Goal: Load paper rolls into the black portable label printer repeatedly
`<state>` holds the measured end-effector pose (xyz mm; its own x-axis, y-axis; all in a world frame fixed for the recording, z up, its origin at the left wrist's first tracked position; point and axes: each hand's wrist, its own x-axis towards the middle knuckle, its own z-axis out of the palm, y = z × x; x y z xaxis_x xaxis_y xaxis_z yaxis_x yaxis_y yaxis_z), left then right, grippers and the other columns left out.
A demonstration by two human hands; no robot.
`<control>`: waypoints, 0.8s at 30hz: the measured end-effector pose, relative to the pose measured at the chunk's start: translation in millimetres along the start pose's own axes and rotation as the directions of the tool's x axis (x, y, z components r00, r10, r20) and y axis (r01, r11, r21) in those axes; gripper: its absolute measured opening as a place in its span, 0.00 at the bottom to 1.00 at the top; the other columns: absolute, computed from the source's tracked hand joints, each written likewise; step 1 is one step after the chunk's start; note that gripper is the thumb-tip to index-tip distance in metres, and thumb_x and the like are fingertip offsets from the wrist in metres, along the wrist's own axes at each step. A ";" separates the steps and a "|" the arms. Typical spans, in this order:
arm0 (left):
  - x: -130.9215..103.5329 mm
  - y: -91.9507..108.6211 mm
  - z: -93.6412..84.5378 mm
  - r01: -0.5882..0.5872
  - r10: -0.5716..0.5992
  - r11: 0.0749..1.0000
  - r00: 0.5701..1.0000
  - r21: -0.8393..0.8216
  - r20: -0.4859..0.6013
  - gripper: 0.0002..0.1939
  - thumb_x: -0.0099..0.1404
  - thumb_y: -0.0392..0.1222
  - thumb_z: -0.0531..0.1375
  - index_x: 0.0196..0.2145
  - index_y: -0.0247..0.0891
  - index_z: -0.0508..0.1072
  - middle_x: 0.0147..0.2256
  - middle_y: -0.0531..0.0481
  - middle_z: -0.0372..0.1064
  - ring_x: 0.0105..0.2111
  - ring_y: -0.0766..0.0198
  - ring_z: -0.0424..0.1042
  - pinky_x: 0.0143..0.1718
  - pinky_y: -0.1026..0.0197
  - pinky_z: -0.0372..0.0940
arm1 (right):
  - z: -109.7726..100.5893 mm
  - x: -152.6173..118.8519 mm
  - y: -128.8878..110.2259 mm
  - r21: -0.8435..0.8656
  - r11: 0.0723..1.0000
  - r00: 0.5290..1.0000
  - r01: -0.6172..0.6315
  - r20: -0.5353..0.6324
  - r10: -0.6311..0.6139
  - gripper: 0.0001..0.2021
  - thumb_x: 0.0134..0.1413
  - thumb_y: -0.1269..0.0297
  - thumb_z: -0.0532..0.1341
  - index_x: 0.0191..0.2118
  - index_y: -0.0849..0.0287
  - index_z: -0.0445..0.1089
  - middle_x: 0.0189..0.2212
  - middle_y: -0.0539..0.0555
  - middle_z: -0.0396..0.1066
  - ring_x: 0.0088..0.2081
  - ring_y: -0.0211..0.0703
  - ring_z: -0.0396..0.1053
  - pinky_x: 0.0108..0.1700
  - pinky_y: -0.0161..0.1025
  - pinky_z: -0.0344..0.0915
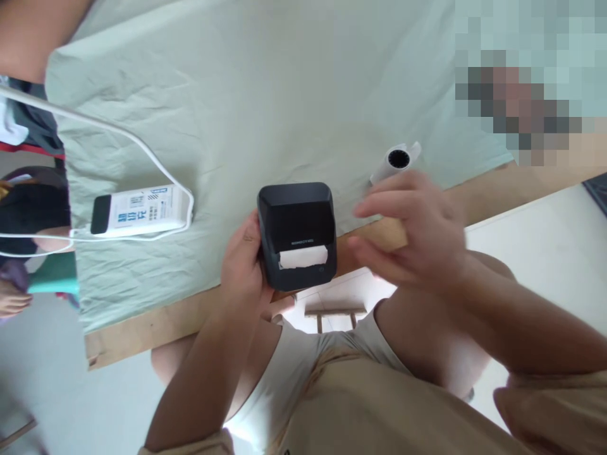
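Note:
A small black label printer (298, 221) is gripped along its left side by my left hand (241, 259), over the near edge of the table. A white strip of paper (303, 257) sticks out of the slot in its front. To the right of the printer, my right hand (412, 234) is in the air, slightly blurred, with thumb and fingers apart and nothing seen between them. Just beyond those fingers lies a white paper roll (398, 161) with a dark core and a loose end.
On the left of the green tablecloth (284, 95) lies a white power bank (140, 210) with a white cable (128, 133) running off leftward. The wooden table edge (156, 319) slants across in front of me. Parts of other people show at the left; the upper right corner is pixelated.

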<state>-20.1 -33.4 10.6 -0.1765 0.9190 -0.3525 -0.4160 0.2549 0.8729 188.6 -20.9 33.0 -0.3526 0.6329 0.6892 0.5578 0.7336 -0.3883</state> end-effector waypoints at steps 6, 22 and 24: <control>-2.5 8.2 3.6 0.097 -0.098 0.994 0.995 0.041 0.021 0.15 0.69 0.53 0.63 0.37 0.37 0.79 0.35 0.48 0.81 0.33 0.59 0.79 0.31 0.61 0.74 | 21.0 7.2 -5.2 0.035 0.993 0.971 -0.114 0.215 0.104 0.15 0.58 0.64 0.65 0.51 0.55 0.67 0.39 0.51 0.71 0.33 0.38 0.70 0.31 0.36 0.70; -10.7 8.6 -2.0 0.056 -0.059 0.998 0.977 0.017 0.204 0.15 0.67 0.53 0.66 0.41 0.38 0.78 0.30 0.52 0.76 0.25 0.67 0.73 0.22 0.67 0.65 | 25.1 29.7 -12.2 -0.195 0.971 0.977 -0.137 0.135 0.165 0.03 0.59 0.67 0.62 0.34 0.54 0.71 0.23 0.44 0.74 0.21 0.33 0.66 0.24 0.35 0.51; -11.5 9.3 -2.3 0.069 -0.071 0.997 0.969 0.017 0.238 0.16 0.67 0.54 0.66 0.40 0.38 0.77 0.28 0.52 0.74 0.23 0.67 0.71 0.19 0.67 0.63 | 26.1 34.0 -13.0 -0.309 0.944 0.915 -0.115 0.338 0.222 0.03 0.58 0.66 0.61 0.36 0.53 0.73 0.23 0.46 0.73 0.21 0.35 0.64 0.25 0.37 0.46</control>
<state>-24.0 -42.3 22.1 0.0711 0.9435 -0.3235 -0.4118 0.3232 0.8520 149.8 -2.4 45.6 -0.4528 0.8252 0.3377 0.7993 0.5435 -0.2564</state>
